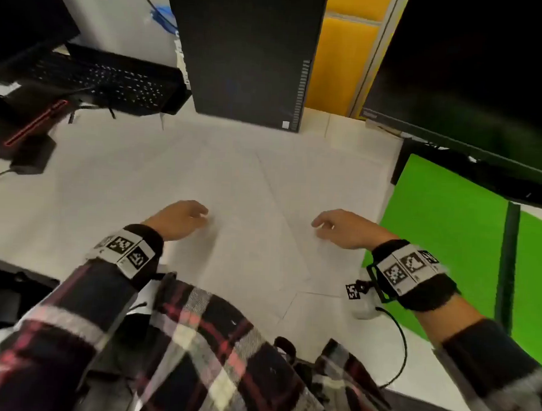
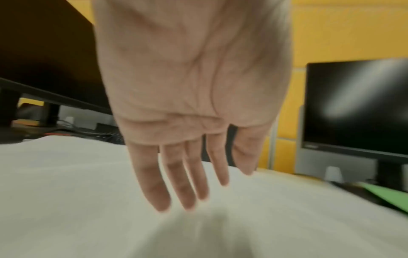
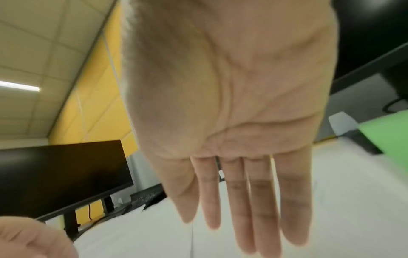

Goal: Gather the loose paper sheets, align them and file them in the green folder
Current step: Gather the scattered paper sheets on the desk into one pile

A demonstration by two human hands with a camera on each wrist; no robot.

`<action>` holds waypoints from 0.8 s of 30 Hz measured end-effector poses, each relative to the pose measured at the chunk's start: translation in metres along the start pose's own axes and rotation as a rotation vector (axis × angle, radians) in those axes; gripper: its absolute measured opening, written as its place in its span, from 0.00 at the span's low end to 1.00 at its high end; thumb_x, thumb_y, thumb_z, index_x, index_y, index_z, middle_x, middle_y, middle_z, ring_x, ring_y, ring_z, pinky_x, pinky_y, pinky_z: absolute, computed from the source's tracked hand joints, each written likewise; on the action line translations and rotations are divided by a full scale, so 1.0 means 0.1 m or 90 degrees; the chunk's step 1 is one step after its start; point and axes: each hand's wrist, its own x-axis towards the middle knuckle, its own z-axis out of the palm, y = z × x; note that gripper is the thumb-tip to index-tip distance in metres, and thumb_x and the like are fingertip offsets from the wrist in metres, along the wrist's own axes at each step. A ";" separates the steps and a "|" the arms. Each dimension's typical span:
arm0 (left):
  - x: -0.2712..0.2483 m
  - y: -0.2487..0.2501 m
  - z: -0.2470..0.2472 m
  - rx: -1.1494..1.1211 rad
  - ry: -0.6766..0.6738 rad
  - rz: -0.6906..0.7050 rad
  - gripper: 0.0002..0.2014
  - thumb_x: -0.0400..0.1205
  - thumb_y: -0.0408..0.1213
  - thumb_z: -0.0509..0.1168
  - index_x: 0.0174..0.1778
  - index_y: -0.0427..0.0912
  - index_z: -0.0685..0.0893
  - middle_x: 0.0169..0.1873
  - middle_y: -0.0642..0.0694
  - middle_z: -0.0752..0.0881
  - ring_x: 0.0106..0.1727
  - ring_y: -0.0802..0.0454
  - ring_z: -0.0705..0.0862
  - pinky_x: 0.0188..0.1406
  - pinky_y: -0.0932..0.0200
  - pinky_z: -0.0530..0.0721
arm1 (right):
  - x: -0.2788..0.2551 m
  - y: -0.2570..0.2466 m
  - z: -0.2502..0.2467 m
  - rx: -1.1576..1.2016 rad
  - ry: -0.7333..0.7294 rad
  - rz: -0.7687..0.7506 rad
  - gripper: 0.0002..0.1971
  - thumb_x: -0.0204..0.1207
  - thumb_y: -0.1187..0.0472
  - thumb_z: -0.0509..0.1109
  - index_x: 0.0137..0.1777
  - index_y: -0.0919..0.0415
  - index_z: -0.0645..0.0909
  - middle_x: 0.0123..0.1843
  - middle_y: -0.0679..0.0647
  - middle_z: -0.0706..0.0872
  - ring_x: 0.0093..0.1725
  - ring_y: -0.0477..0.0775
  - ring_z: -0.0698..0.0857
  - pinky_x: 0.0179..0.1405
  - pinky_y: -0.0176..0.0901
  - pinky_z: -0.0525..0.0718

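Several white paper sheets (image 1: 233, 184) lie spread and overlapping across the white desk, faint edges showing between my hands. The green folder (image 1: 444, 233) lies open at the right, partly under a monitor. My left hand (image 1: 197, 215) hovers palm down just over the sheets at centre left, fingers (image 2: 185, 188) straight and holding nothing. My right hand (image 1: 320, 225) hovers over the sheets near the folder's left edge, fingers (image 3: 264, 218) stretched out and apart, also empty. The paper (image 2: 88, 192) fills the ground under the left wrist view; the folder (image 3: 388, 129) shows at the right wrist view's far right.
A black computer tower (image 1: 249, 53) stands at the back centre. A black keyboard (image 1: 113, 80) and a red-trimmed device (image 1: 32, 126) sit at the back left. A dark monitor (image 1: 477, 74) overhangs the folder at the right. Yellow wall panels (image 1: 343, 52) lie behind.
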 end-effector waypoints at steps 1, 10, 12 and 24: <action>0.10 -0.05 -0.04 -0.003 0.037 -0.023 0.21 0.83 0.40 0.60 0.72 0.39 0.72 0.72 0.37 0.73 0.71 0.39 0.74 0.67 0.51 0.72 | 0.12 -0.07 0.03 0.022 0.009 0.012 0.19 0.82 0.56 0.60 0.71 0.58 0.73 0.72 0.58 0.76 0.65 0.55 0.76 0.62 0.41 0.72; 0.53 -0.86 -0.44 0.145 0.131 -0.226 0.50 0.65 0.64 0.72 0.76 0.37 0.62 0.74 0.32 0.65 0.76 0.34 0.64 0.76 0.43 0.65 | 0.74 -0.62 0.33 0.210 0.068 0.116 0.32 0.73 0.51 0.71 0.72 0.66 0.63 0.62 0.57 0.73 0.58 0.57 0.77 0.51 0.46 0.78; 0.57 -0.95 -0.54 0.151 0.133 -0.225 0.53 0.62 0.66 0.73 0.76 0.39 0.61 0.74 0.33 0.64 0.76 0.33 0.63 0.75 0.40 0.65 | 0.83 -0.66 0.38 0.221 0.068 0.122 0.27 0.73 0.53 0.72 0.66 0.65 0.67 0.54 0.53 0.72 0.52 0.53 0.75 0.46 0.42 0.73; 0.70 -0.88 -0.65 -0.078 0.160 -0.130 0.15 0.83 0.38 0.59 0.60 0.32 0.77 0.54 0.34 0.81 0.61 0.35 0.79 0.54 0.50 0.73 | 0.89 -0.59 0.48 0.343 0.284 0.182 0.14 0.77 0.64 0.65 0.32 0.63 0.68 0.33 0.54 0.69 0.32 0.50 0.70 0.29 0.35 0.69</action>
